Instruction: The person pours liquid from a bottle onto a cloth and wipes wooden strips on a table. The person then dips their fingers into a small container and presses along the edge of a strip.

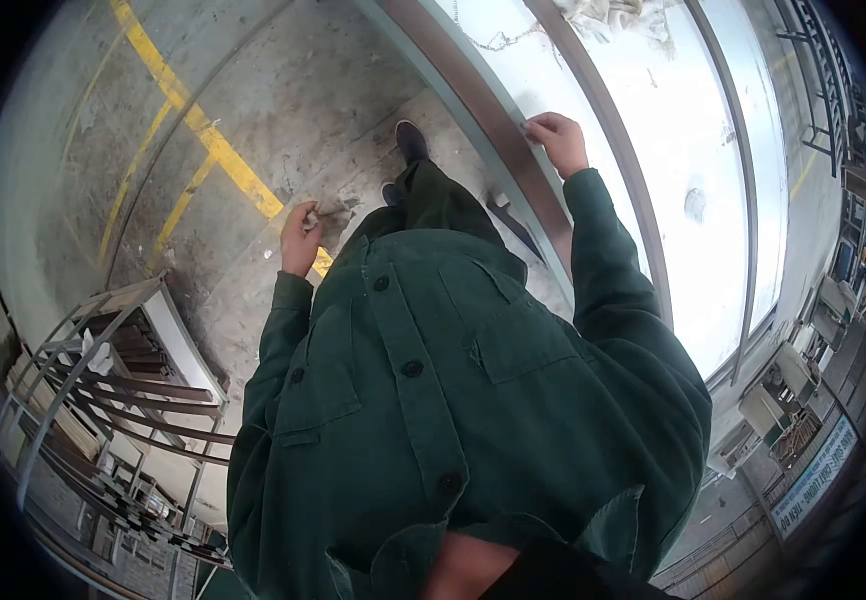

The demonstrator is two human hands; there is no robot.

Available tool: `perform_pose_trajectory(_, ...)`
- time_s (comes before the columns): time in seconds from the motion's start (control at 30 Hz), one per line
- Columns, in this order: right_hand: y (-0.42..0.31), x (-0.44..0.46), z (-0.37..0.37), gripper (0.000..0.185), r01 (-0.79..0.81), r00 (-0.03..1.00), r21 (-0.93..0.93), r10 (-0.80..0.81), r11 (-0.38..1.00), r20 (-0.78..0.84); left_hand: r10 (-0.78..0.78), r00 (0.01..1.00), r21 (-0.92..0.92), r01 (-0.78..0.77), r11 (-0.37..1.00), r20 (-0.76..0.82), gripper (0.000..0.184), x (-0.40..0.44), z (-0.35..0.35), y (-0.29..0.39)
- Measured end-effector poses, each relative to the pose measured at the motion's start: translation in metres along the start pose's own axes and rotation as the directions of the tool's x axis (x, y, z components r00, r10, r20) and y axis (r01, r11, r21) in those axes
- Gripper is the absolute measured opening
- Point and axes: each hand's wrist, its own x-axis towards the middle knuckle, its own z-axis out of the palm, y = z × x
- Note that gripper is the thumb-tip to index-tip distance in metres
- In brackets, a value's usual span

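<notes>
My left hand (301, 240) hangs beside my jacket over the concrete floor, its fingers curled round something small and greyish that I cannot make out. At the frame of a long white panel (693, 190), my right hand (559, 142) is closed, fingertips pinched together over the brown strip (498, 125) along its near side. Whatever is between those fingertips is too small to name. More brown strips (603, 90) run lengthwise across the white surface. A crumpled light cloth (608, 15) lies at its far end, with a thin chain (498, 42) near it.
Yellow lines (238, 178) mark the concrete floor (283, 100) ahead and to the left. At the lower left stands a metal rack (53, 400) with brown bars (153, 405). Racks and a sign (815, 478) are at the right. A dark shoe (411, 142) shows below me.
</notes>
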Motion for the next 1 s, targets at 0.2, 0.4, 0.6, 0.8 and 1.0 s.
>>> perform_pose_trajectory(0.2, -0.028, 0.050, 0.026, 0.016, 0.108, 0.993, -0.001, -0.108, 0.994, 0.055, 0.022, 0.999, 0.053, -0.021, 0.998, -0.024, 0.037, -0.010, -0.002, -0.002)
perform_pose_trajectory(0.4, -0.045, 0.088, 0.043, 0.019, 0.177, 0.983, -0.157, -0.167, 0.972, 0.074, -0.011, 0.998, 0.064, 0.015, 0.998, -0.067, 0.037, -0.017, -0.003, -0.006)
perform_pose_trajectory(0.6, -0.042, 0.100, 0.044, 0.020, 0.177, 0.981, -0.252, -0.151, 0.952, 0.119, -0.028, 0.997, 0.049, 0.032, 0.998, -0.075, 0.035, -0.022, -0.001, -0.010)
perform_pose_trajectory(0.8, -0.040, 0.104, 0.045, 0.023, 0.180, 0.982, -0.329, -0.152, 0.927, 0.110, -0.015, 0.996, 0.058, 0.020, 0.998, -0.089, 0.036, -0.019, 0.000, 0.003)
perform_pose_trajectory(1.0, -0.030, 0.106, 0.041, 0.024, 0.189, 0.981, -0.408, -0.150, 0.893, 0.126, -0.034, 0.995, 0.046, 0.039, 0.998, -0.092, 0.037, -0.017, 0.003, 0.001)
